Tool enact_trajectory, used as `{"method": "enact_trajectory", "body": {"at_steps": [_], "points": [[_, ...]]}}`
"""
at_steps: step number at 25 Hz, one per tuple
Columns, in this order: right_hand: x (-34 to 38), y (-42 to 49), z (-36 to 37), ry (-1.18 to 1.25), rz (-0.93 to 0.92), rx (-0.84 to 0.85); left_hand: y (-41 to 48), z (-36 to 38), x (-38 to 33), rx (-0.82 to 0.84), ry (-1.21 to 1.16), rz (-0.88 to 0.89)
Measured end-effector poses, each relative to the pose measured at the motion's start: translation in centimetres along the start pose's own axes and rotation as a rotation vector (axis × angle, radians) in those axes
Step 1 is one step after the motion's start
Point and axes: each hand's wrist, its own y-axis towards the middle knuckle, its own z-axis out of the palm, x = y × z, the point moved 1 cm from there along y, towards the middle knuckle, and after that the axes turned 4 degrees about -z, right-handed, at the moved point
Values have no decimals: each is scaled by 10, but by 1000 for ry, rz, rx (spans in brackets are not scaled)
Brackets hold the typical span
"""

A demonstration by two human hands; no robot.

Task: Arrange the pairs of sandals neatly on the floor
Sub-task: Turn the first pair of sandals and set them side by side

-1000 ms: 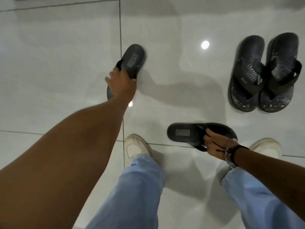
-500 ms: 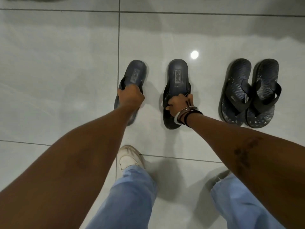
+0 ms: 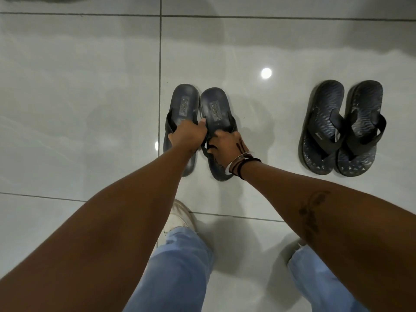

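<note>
Fingers (image 3: 203, 122) first: on our left hand (image 3: 188, 137) they are curled tight around the strap of the left dark sandal (image 3: 183, 109), and on our right hand (image 3: 227, 146) they are closed over the strap of the right dark sandal (image 3: 217, 113), pinching it from above. Both hands have a firm hold, wrists almost side by side, our bracelets (image 3: 242, 162) stacked on the right wrist.

Nearest to us we see our pale blue jeans (image 3: 180, 266) and the toe of a white shoe (image 3: 180, 218) on the glossy tile floor (image 3: 78, 97). Just past that, the two sandals we are holding sit heel away from us, soles down on the tile, their inner edges touching near the heels. They look like a matching pair: dark, smooth footbeds, each with a small rectangular label printed at the heel, wide straps hidden partly under our hands. The lettering is too small for us to read.

Over to the right, well apart, a second pair of sandals (image 3: 342, 129) rests neatly together, touching side by side. These carry a wavy ridged pattern on the footbed and broad black Y-straps, with pale scuffing at the toe ends.

Farther out, a round light glare (image 3: 266, 73) shines on the tile.
</note>
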Motion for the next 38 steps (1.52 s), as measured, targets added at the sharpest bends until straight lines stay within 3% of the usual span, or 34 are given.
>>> {"method": "enact_trajectory", "body": {"at_steps": [2, 4, 8, 10, 14, 18, 22, 27, 30, 38], "points": [[-15, -5, -18, 45, -16, -184, -7, 2, -4, -48, 110, 69], [-44, -6, -36, -58, 84, -223, -13, 7, -7, -81, 271, 143], [-117, -3, -59, -287, 397, 144, -19, 21, -12, -107, 458, 186], [-128, 5, -60, -313, 476, 173, -20, 31, -12, -87, 479, 165], [-117, 15, -52, -347, 520, 102, -29, 47, -18, -100, 499, 163], [-115, 13, -54, -346, 516, 134, -29, 34, -21, -129, 363, 195], [-120, 13, -51, -317, 509, 114, 11, -30, -30, -188, 336, 155], [-125, 13, -54, -328, 480, 118, 85, -132, -45, -382, 357, 152], [-124, 15, -54, -343, 499, 141, 113, -163, -50, -379, 338, 142], [-142, -7, -52, -325, 511, 146, 108, -118, -64, -273, 293, 153]]}}
